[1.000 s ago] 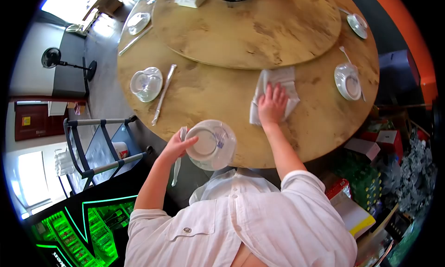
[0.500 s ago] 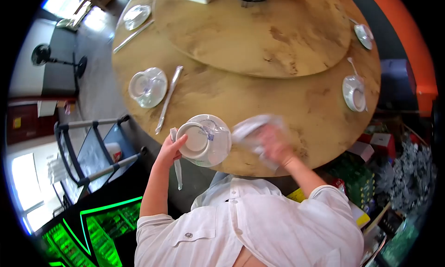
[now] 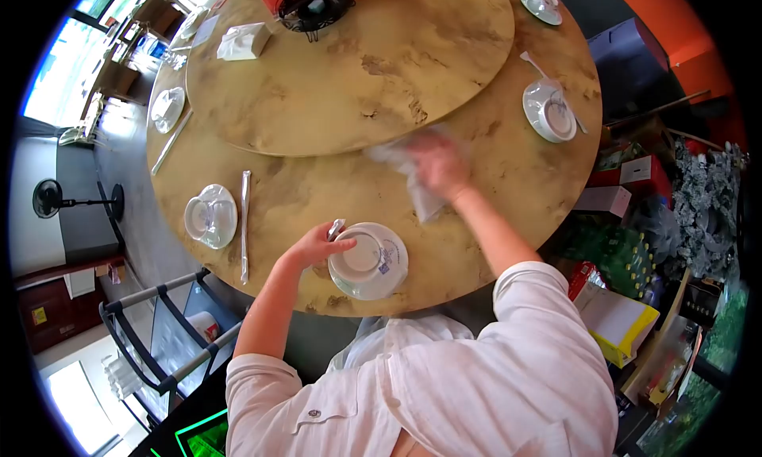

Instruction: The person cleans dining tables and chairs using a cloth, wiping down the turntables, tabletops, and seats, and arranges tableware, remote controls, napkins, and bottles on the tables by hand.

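Observation:
My left hand (image 3: pixel 319 245) grips a wrapped dish set (image 3: pixel 387 270), a bowl upside down on a plate, at the near edge of the round table (image 3: pixel 317 195). A thin wrapped item (image 3: pixel 336 228) shows at its fingers. Blurred by motion, my right hand (image 3: pixel 439 165) holds a white cloth (image 3: pixel 422 193) against the tabletop beside the raised round turntable (image 3: pixel 357 76). To the left lie another wrapped dish set (image 3: pixel 212 216) and a long wrapped strip (image 3: pixel 245 227). A further wrapped set (image 3: pixel 549 111) with a spoon sits at the right.
On the turntable are a tissue pack (image 3: pixel 244 42) and a black wire stand (image 3: pixel 314 8). A cart (image 3: pixel 171 338) stands left of the table, a fan (image 3: pixel 49 198) farther off. Boxes (image 3: pixel 619 314) and green bottles (image 3: pixel 623 258) crowd the floor at right.
The view has shifted. My right hand has swept the cloth across the table, nearer and then back toward the turntable. My left hand has brought the dish set over the table's near edge.

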Demonstrator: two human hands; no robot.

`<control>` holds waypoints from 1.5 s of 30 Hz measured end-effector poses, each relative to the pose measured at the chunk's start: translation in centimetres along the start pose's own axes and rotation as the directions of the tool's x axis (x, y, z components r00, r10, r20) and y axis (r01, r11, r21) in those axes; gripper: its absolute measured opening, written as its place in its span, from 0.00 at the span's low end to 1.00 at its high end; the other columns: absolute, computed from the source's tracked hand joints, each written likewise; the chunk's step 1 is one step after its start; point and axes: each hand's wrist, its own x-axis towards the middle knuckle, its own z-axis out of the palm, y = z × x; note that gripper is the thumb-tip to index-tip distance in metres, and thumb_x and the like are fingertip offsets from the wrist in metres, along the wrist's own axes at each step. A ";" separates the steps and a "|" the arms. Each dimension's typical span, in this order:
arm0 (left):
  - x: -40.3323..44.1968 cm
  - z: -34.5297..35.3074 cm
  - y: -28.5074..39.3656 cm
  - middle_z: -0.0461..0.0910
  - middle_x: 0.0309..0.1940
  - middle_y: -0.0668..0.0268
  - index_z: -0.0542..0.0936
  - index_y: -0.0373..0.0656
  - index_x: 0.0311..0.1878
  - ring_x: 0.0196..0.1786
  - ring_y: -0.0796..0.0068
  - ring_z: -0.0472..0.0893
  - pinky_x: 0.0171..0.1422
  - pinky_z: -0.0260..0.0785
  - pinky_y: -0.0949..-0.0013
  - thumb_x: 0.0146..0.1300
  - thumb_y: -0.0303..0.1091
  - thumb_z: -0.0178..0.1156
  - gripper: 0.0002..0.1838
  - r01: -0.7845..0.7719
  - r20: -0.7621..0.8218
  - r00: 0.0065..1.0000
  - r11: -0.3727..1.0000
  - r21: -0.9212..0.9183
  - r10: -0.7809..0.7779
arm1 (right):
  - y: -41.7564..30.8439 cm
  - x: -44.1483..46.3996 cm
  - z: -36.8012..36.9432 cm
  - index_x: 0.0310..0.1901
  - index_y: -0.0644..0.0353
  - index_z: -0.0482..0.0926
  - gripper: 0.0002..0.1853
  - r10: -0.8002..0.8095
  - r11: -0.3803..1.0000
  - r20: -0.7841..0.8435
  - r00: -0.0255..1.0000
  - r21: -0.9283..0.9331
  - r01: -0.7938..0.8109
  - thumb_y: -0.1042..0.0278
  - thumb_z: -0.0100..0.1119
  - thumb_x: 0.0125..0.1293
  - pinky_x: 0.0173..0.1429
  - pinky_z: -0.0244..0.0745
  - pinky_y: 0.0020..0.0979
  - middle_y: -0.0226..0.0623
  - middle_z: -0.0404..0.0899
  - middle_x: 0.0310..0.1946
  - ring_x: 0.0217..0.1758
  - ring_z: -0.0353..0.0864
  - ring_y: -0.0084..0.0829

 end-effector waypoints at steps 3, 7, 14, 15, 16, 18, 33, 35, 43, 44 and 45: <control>-0.8 0.1 1.0 0.74 0.29 0.74 0.74 0.43 0.47 0.31 0.84 0.71 0.31 0.63 0.77 0.54 0.49 0.67 0.24 0.011 -0.054 0.998 0.997 0.071 -0.007 | 8.1 -2.5 -3.0 0.50 0.50 0.74 0.18 0.148 0.863 -0.272 0.951 -0.434 -0.258 0.67 0.54 0.55 0.57 0.64 0.42 0.38 0.73 0.50 0.54 0.69 0.41; -0.5 0.2 -0.3 0.80 0.36 0.68 0.78 0.40 0.48 0.40 0.80 0.75 0.48 0.68 0.74 0.55 0.44 0.67 0.22 0.011 -0.124 0.992 0.996 0.092 0.001 | 8.3 -8.8 -5.0 0.56 0.49 0.71 0.22 0.248 0.844 -0.258 0.934 -0.416 -0.339 0.67 0.53 0.57 0.63 0.59 0.45 0.39 0.69 0.57 0.61 0.65 0.44; -2.7 3.4 3.4 0.79 0.37 0.63 0.79 0.44 0.42 0.38 0.65 0.79 0.43 0.71 0.65 0.53 0.39 0.66 0.15 -0.014 -0.495 0.829 0.894 0.448 0.261 | 2.0 -14.9 -7.2 0.59 0.50 0.69 0.24 0.277 0.889 -0.073 0.958 -0.359 -0.284 0.67 0.51 0.59 0.68 0.52 0.46 0.39 0.63 0.63 0.67 0.60 0.44; -3.5 4.7 5.4 0.78 0.37 0.61 0.79 0.44 0.38 0.38 0.59 0.79 0.40 0.71 0.61 0.53 0.39 0.65 0.13 0.016 -0.598 0.703 0.833 0.553 0.384 | 2.0 -14.9 -7.1 0.59 0.50 0.70 0.23 0.292 0.884 -0.083 0.953 -0.357 -0.302 0.67 0.50 0.59 0.68 0.52 0.47 0.39 0.63 0.63 0.67 0.60 0.44; -4.1 6.3 6.4 0.76 0.36 0.63 0.77 0.46 0.36 0.35 0.58 0.78 0.37 0.71 0.58 0.49 0.32 0.64 0.10 -0.073 -0.539 0.661 0.759 0.646 0.522 | 2.3 -15.0 -6.9 0.59 0.50 0.70 0.23 0.285 0.888 -0.091 0.954 -0.351 -0.298 0.67 0.50 0.59 0.68 0.52 0.47 0.39 0.63 0.63 0.67 0.60 0.44; -5.2 9.9 9.4 0.74 0.33 0.69 0.77 0.50 0.32 0.38 0.62 0.77 0.39 0.70 0.59 0.39 0.27 0.61 0.12 -0.318 -0.159 0.572 0.396 0.861 0.805 | 2.4 -15.1 -7.0 0.59 0.50 0.69 0.23 0.274 0.890 -0.095 0.957 -0.352 -0.290 0.66 0.50 0.59 0.68 0.53 0.47 0.39 0.64 0.63 0.67 0.60 0.44; -0.8 19.4 2.1 0.62 0.62 0.47 0.66 0.40 0.60 0.68 0.52 0.58 0.74 0.43 0.53 0.50 0.31 0.52 0.30 -0.290 0.165 0.716 0.074 0.954 0.679 | -3.3 -19.4 -7.5 0.59 0.47 0.70 0.25 0.253 0.923 0.021 0.967 -0.306 -0.235 0.59 0.53 0.57 0.68 0.50 0.51 0.41 0.62 0.63 0.67 0.58 0.44; -1.0 19.4 2.5 0.63 0.62 0.47 0.67 0.40 0.59 0.68 0.52 0.59 0.74 0.41 0.52 0.50 0.31 0.52 0.29 -0.247 0.117 0.752 0.112 0.962 0.649 | -3.9 -20.1 -8.1 0.59 0.46 0.70 0.25 0.170 0.948 0.068 0.983 -0.285 -0.144 0.58 0.53 0.57 0.69 0.49 0.50 0.41 0.61 0.64 0.67 0.58 0.44; -0.9 20.2 2.7 0.67 0.59 0.53 0.70 0.38 0.56 0.65 0.55 0.64 0.74 0.39 0.48 0.55 0.41 0.56 0.27 -0.072 -0.025 0.801 0.137 0.988 0.598 | 6.7 -10.5 -8.2 0.58 0.45 0.70 0.25 0.105 0.973 0.085 0.991 -0.217 -0.084 0.56 0.54 0.57 0.70 0.48 0.47 0.40 0.61 0.64 0.67 0.57 0.42; -0.7 20.4 3.2 0.68 0.57 0.54 0.71 0.39 0.55 0.64 0.55 0.65 0.74 0.40 0.49 0.54 0.42 0.57 0.26 -0.032 -0.055 0.804 0.135 0.990 0.593 | 8.5 -8.6 -7.8 0.58 0.45 0.70 0.25 0.097 0.975 0.081 0.992 -0.207 -0.078 0.56 0.54 0.57 0.70 0.48 0.47 0.40 0.61 0.64 0.67 0.57 0.42; -0.6 20.8 3.8 0.68 0.57 0.54 0.71 0.39 0.55 0.64 0.55 0.65 0.74 0.40 0.49 0.54 0.42 0.57 0.26 -0.021 -0.062 0.806 0.133 0.991 0.589 | 10.4 -6.5 -7.4 0.58 0.45 0.70 0.25 0.139 0.967 0.046 0.989 -0.222 -0.125 0.55 0.53 0.58 0.70 0.48 0.47 0.40 0.60 0.64 0.68 0.57 0.43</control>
